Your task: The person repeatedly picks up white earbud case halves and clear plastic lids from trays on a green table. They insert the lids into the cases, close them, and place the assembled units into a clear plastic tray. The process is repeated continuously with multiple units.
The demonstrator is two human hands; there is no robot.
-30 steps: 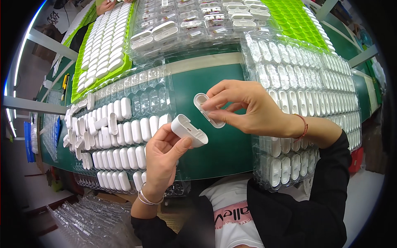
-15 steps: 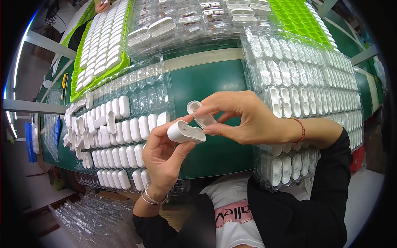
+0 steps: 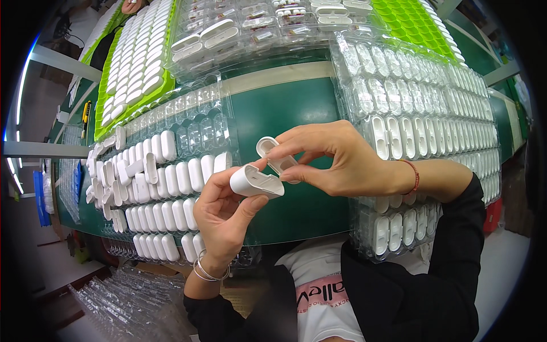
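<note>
Over the green table, my left hand (image 3: 223, 221) is closed round a white earbud case shell (image 3: 248, 180), thumb below and fingers behind. The shell is tilted, its stepped open end turned to the right. In a pinch between thumb and fingers, my right hand (image 3: 337, 155) holds a hollow white case part (image 3: 265, 146) with a rounded end and an open inside. This part sits just above the shell's open end; whether the two touch I cannot tell. Nearest my left hand are rows of white case shells (image 3: 181, 215) in a clear tray.
Clear trays with open white cases (image 3: 407, 137) are stacked at the right. Green trays (image 3: 166, 91) of white shells stand at the far left and far right. A clear compartment tray (image 3: 213, 37) with cases and small parts lies at the back. Loose shells (image 3: 117, 182) are heaped at left.
The whole view has shifted slightly. Both hands keep their grips, and the right fingers have tilted the hollow part a little. Another person's hand at the far left has moved.
</note>
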